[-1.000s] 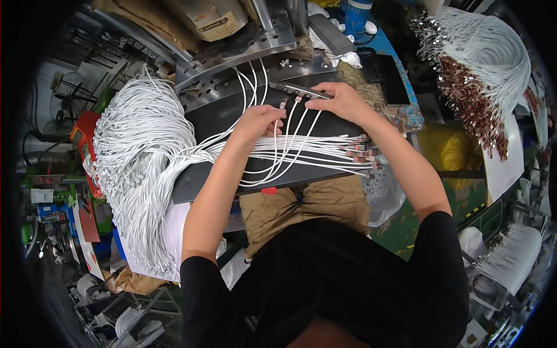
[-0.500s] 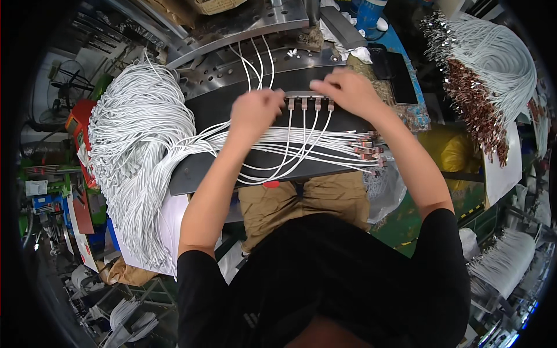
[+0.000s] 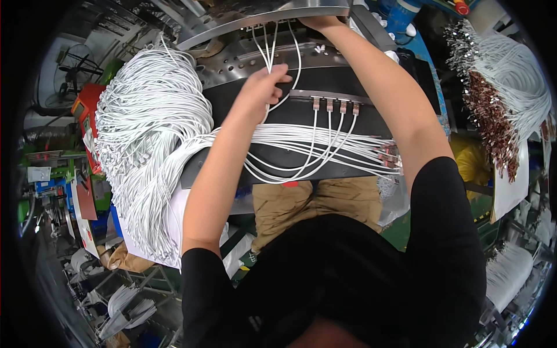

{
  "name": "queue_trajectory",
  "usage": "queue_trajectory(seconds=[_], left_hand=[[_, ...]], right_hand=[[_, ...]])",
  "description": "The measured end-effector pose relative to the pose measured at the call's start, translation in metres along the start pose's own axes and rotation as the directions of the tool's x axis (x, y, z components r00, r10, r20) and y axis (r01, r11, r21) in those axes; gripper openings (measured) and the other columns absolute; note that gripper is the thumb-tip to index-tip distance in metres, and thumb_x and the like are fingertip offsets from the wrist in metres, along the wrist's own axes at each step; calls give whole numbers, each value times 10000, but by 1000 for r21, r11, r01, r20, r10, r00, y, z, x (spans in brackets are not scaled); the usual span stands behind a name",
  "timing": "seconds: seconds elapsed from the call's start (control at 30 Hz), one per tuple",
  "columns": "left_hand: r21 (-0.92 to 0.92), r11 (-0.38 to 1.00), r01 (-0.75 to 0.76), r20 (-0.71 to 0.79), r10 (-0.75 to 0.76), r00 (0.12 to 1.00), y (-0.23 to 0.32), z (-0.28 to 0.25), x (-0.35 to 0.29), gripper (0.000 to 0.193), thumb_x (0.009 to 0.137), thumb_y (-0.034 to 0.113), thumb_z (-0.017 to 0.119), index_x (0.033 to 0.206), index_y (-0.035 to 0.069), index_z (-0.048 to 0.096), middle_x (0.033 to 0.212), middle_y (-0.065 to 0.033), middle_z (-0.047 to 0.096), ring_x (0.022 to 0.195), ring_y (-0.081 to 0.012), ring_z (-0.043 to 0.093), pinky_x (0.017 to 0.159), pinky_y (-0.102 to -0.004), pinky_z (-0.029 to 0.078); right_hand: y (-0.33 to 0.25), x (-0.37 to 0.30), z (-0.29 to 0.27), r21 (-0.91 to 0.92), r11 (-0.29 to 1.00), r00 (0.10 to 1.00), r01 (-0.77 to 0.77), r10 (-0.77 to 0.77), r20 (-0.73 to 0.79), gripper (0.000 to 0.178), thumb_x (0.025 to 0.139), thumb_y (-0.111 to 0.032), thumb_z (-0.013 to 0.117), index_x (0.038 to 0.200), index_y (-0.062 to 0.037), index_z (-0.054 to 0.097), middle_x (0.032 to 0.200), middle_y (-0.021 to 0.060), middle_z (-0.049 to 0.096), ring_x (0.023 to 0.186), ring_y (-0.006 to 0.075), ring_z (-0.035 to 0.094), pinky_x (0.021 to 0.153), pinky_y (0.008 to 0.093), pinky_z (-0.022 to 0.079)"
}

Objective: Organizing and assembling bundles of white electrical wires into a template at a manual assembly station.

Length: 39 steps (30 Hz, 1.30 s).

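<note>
My left hand is closed loosely round a few thin white cables, which hang from under the edge of a metal machine ledge. One more white cable loops down just right of its fingers. My right hand reaches under the ledge's right end, and its fingers are hidden there. Nearer me, a narrow metal bar lies on the black board with several copper-coloured connectors in a row along it. White cables run from these connectors back toward the left.
A large heap of white cables hangs at the left, and its strands cross the board to connector ends at the right. Another cable bundle stands far right. A blue container is at the back right.
My right hand has moved away from the connector bar, up under the ledge. My left hand has left the bar's left end and now holds the hanging cables. The view has shifted slightly.
</note>
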State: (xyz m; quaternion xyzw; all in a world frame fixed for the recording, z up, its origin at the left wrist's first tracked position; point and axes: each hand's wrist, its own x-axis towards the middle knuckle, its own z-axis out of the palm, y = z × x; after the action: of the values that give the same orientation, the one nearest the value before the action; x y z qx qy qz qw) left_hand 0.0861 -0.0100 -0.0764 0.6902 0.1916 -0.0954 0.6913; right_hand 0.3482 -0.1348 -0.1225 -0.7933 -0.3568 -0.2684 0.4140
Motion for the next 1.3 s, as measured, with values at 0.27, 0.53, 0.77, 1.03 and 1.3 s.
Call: queue_trajectory(seconds=[0.27,0.53,0.77,1.03,1.3], left_hand=[[-93,995,21,184,-4,983,18,1,-10,522,975,379,637,1273,-46,591,1042,-95,680,550,-62,363,526,-201,292],[-610,529,-590,-163,645,747,68,-177,-94,328,1061,244,509,1195,-47,579,643,48,412,544,-72,360,495,-237,344],[583,754,303,-813,548,200,-33,-267,-165,444,1066,348,480,1033,-19,727,905,-90,728,762,-184,633,716,-323,503],[627,2,-779,561,692,454,-93,1,-191,392,720,261,831,1052,123,678,1123,-38,678,1045,-266,626,875,-400,440],[678,-137,-722,607,659,445,-98,20,-164,333,765,168,782,1078,141,672,1123,-15,668,1055,-252,621,889,-405,442]], right_hand=[[-24,-3,-23,-104,993,998,-47,52,41,228,910,-266,686,936,-39,686,866,117,673,808,261,636,747,426,526],[-20,-1,-20,-66,997,999,-43,44,9,261,932,-276,664,1025,-32,670,928,145,675,910,308,625,814,435,512],[-72,-78,-80,-6,995,965,-104,103,241,369,933,-346,680,1133,-37,660,1007,160,672,1024,369,607,895,438,488],[-116,-149,-166,-236,969,946,-70,140,291,340,936,-310,690,1204,-102,683,1071,84,596,957,262,590,868,362,483],[-137,-176,-221,-81,935,790,-345,335,514,347,950,-207,657,1294,-160,664,1089,71,595,1076,248,545,959,351,435]])
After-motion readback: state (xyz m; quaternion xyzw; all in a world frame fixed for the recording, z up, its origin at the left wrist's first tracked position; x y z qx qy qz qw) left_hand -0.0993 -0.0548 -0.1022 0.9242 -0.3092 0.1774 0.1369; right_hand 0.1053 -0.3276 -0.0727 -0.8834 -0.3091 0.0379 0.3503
